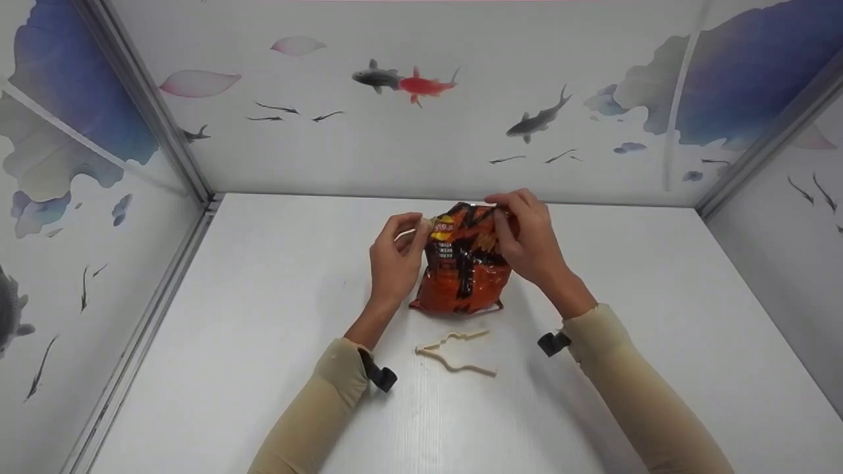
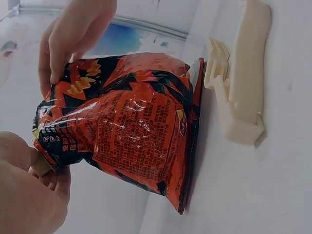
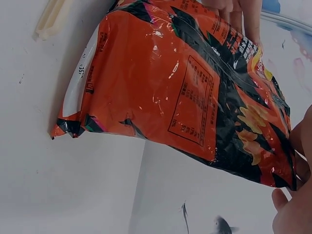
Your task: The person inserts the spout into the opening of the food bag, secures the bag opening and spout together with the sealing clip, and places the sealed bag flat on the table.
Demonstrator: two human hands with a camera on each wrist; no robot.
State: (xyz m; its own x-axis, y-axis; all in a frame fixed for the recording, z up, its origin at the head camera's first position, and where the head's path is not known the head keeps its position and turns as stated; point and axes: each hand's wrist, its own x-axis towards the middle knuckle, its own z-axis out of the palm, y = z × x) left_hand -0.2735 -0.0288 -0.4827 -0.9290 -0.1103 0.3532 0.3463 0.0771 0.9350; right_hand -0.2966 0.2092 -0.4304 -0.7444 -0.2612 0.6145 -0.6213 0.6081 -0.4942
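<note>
A crinkled orange-and-black snack bag stands upright on the white table, its printed panel facing me. At its upper left corner my left hand pinches between thumb and fingers. A small tan piece shows between those fingers at the corner; I cannot tell what it is. My right hand grips the upper right corner, thumb in front and fingers behind. Just in front of the bag, a cream plastic bag clip lies spread apart on the table, touched by neither hand.
The white table runs back to a white panel printed with fish and petals, close behind the bag. Similar printed panels with metal frame posts enclose the left and right sides. Black straps with small mounts circle both wrists.
</note>
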